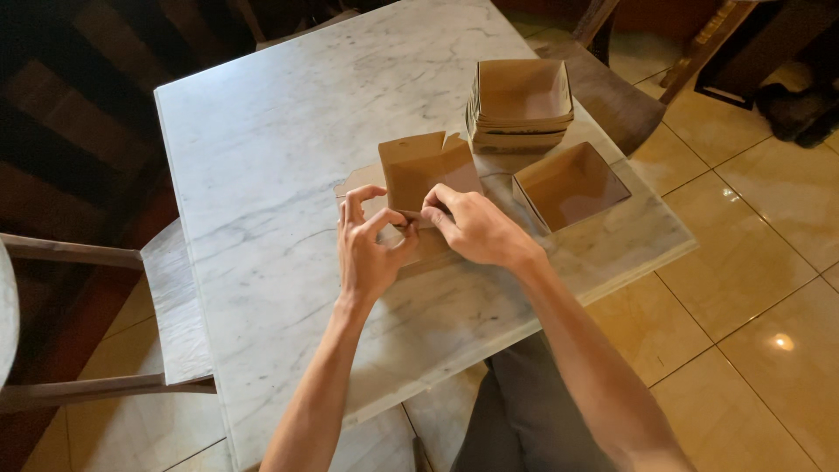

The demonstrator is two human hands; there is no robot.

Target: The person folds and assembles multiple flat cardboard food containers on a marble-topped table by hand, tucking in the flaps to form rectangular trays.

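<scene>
Folding cardboard box blank [424, 175] at frame centre on marble desk [262, 149]: flap pinched by left hand [371, 253], crease pressed down by right hand [476, 229]. Edges best kept aligned, pressure even. Finished boxes [522, 100] stacked upper right.

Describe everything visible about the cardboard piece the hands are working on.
The half-folded cardboard box is plain brown card, lying on the white marble table. One panel stands upright with a notched top edge; the rest lies flat. The left hand and right hand pinch its near fold together. It stays apart from the finished boxes.
</scene>
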